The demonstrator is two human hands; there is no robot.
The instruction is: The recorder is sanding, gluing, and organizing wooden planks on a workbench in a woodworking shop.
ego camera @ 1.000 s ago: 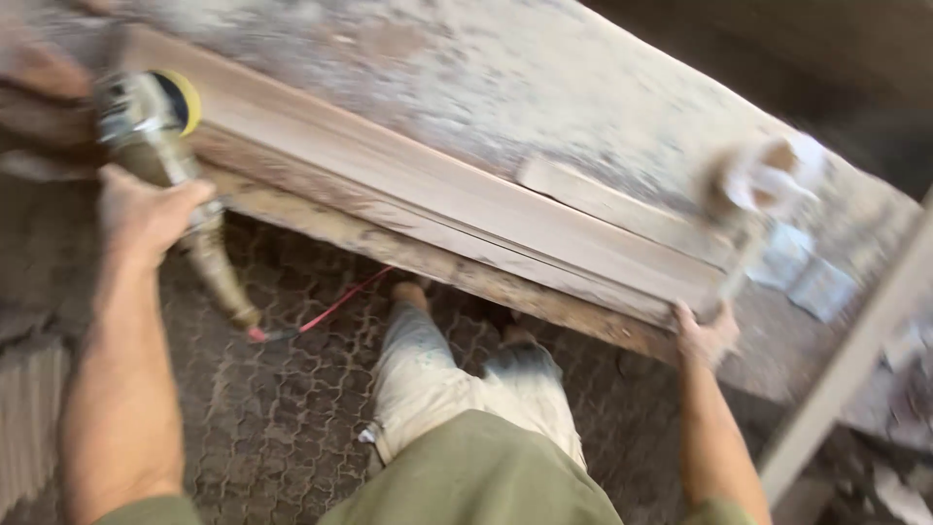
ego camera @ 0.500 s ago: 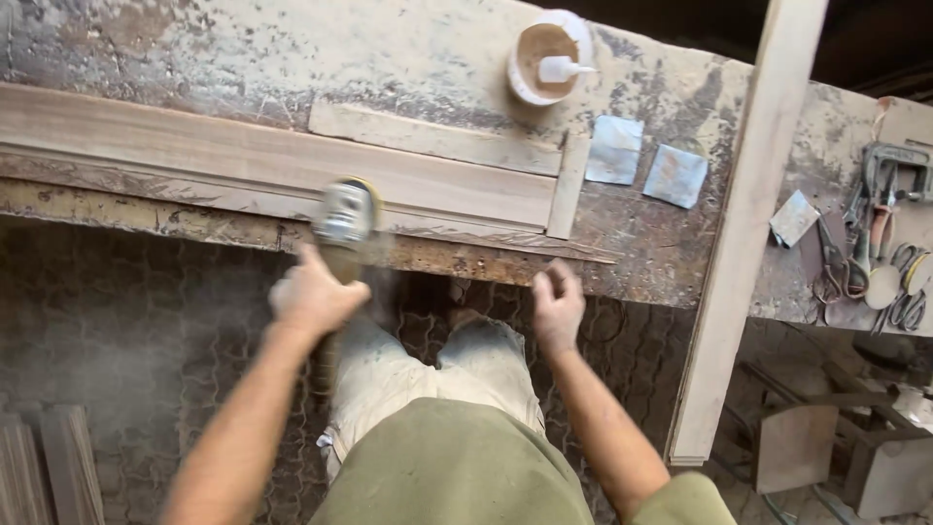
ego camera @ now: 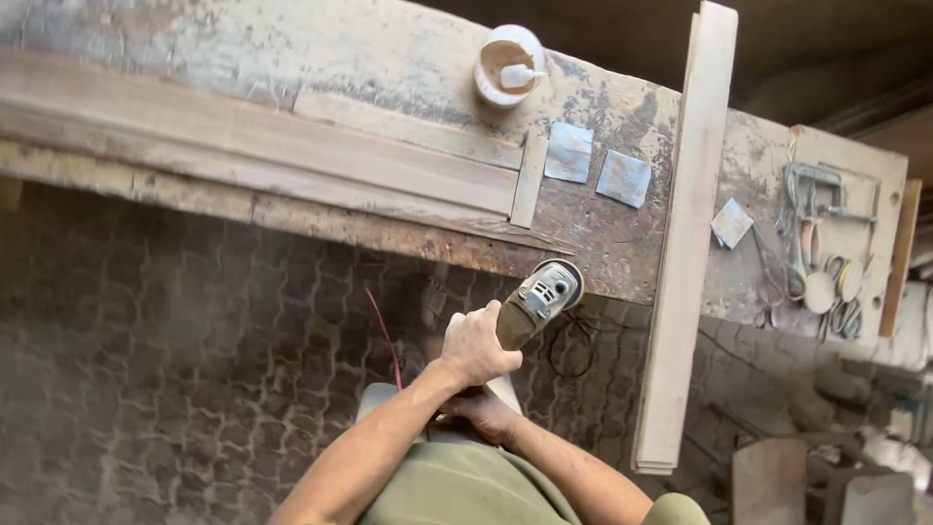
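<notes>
Along the dusty, scarred wooden workbench (ego camera: 292, 49) lies a long pale wooden plank (ego camera: 243, 146), up and left of both hands. Nearer, the left hand (ego camera: 476, 342) clenches a grey angle grinder (ego camera: 539, 299), its disc pointing up-right at the bench edge; the right hand (ego camera: 483, 410), curled below it, holds something I cannot tell.

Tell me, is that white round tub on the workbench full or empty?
Partly full. The white round tub stands upright and open on the dusty workbench, holding brown paste with a white stick resting in it.
</notes>
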